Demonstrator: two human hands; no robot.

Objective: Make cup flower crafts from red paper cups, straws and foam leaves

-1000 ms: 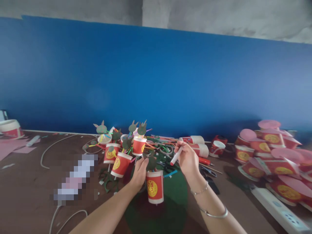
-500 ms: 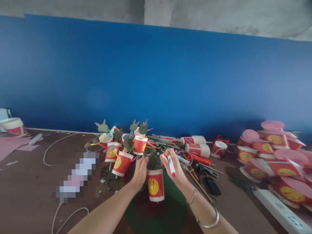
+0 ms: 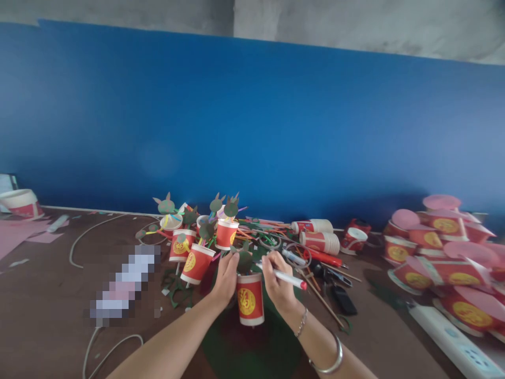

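Note:
A red paper cup [image 3: 250,302] with a yellow emblem is upright in front of me, a dark green paper animal head [image 3: 245,260] at its top. My left hand [image 3: 226,276] is closed, its fingertips pinching the left edge of that head. In my right hand [image 3: 279,279] is a white marker [image 3: 290,279] with a red end, its tip pointing left toward the head; whether it touches cannot be made out. Similar cups with animal heads, such as one red cup [image 3: 198,264], stand just left and behind.
Paper cups with pink discs [image 3: 445,226] are heaped at the right, near a white power strip [image 3: 453,337]. Stacked cups [image 3: 319,242], a red tool [image 3: 323,258] and a black object [image 3: 344,300] lie right of my hands. Pink paper [image 3: 19,234] is at the left.
My right hand has turned the marker from pointing steeply up to lying nearly level, tip toward the green head. The head and cup have shifted slightly left, still with my left hand.

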